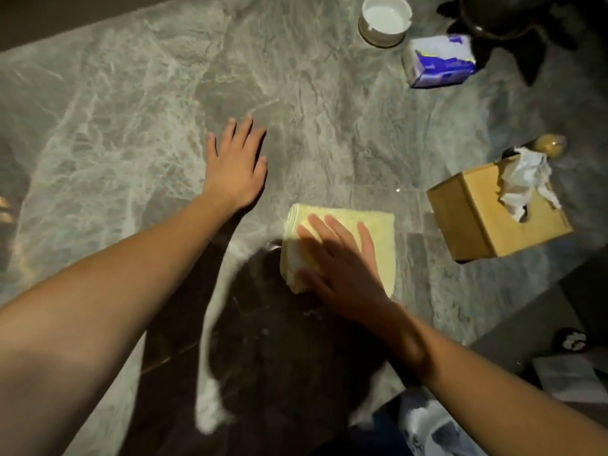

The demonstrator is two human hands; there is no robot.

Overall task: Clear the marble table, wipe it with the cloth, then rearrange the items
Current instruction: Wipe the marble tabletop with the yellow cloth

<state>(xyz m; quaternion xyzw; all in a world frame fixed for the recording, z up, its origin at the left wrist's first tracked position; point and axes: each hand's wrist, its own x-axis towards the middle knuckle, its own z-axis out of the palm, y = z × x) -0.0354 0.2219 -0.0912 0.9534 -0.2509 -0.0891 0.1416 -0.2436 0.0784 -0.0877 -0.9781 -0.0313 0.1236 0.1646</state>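
The grey, white-veined marble tabletop (131,143) fills most of the view, and both bare forearms reach over it from its near edge. The left hand (235,166) lies palm down on bare stone about the middle of the tabletop, its fingers (245,133) straight, slightly spread and grasping nothing. The right hand (342,264) presses flat on a folded pale-yellow cloth (385,245), which lies on the tabletop between the left hand and the right edge. Its fingers (367,238) are stretched out across the top of the cloth rather than curled round it, and the thumb lies along the cloth's left side. A dark shadow (279,350) spreads over the stone from the near edge up to the cloth. Close to the right edge, just beside the cloth but apart from it, stands a tan tissue box (477,218) with a crumpled white tissue (523,182) sticking out of its top slot. A small yellowish round thing (549,144), too blurred to identify, sits just beyond the box. Toward the far right corner a blue-and-white tissue pack (441,60) lies on the stone, with a round white bowl (385,19) near it, closer to the far edge. A dark object (510,21) that I cannot make out stands by the pack.
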